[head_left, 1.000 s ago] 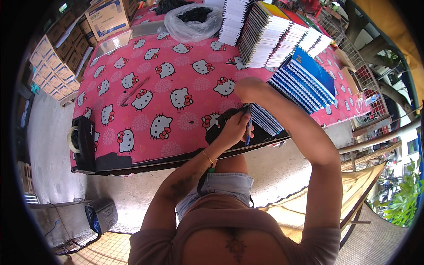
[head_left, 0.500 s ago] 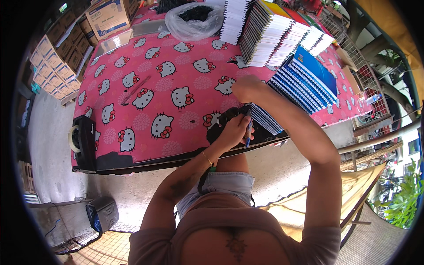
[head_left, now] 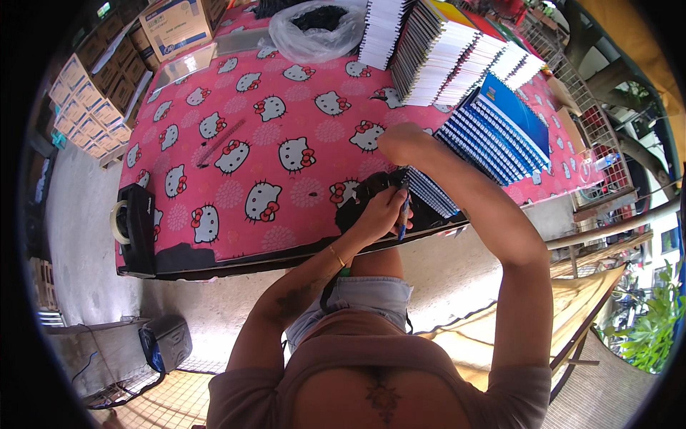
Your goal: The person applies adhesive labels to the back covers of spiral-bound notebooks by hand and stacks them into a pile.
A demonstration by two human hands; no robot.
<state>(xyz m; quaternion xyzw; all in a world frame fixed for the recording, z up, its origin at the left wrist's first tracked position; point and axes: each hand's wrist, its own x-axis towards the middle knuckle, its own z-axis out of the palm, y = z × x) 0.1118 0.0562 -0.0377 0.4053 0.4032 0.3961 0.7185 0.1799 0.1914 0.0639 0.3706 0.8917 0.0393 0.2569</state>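
Head view, left hand: the left hand (head_left: 382,213) sits just right of frame centre at the near edge of the table (head_left: 214,107), its grip closed around a blue pen (head_left: 404,211) that points down toward the lower frame.
Head view, right hand: the right hand (head_left: 401,141) lies above the left one, curled over the near end of a row of spiral notebooks (head_left: 493,132); whether its grip is clamped on anything I cannot tell, since the fingers are hidden.
Spiral notebooks: blue-covered, overlapping in a fanned row that runs from frame centre up to the right.
Dark patch: under the left hand lies a black item (head_left: 364,196), its kind unclear.
Second stacks: taller piles of white-edged notebooks (head_left: 436,50) stand at the upper middle, well apart from the hands.
Table cover: pink cloth printed with white cat faces and red bows.
Upper frame: a clear plastic bag (head_left: 314,32) with dark contents, and a cardboard box (head_left: 175,25) to its left.
Left frame: a black tape dispenser (head_left: 136,222) on the table's corner.
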